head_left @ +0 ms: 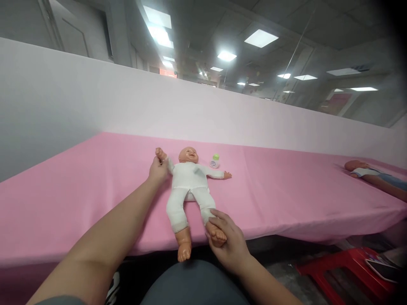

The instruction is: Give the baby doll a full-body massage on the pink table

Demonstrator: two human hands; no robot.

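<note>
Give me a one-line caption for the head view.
Left hand grips baby doll by its arm, right hand by its foot, on pink table.

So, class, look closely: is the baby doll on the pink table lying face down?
No, the baby doll lies on its back on the pink table, its face turned up, with the left hand and right hand gripping its limbs.

Single head-worn view, facing forward and down; near the pink table [95, 186], doll [190, 186] close ahead

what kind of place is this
Probably an indoor training or practice room: a long table with a pink cloth, a baby doll lying on it, a second doll farther along, and office ceiling light panels.
</note>
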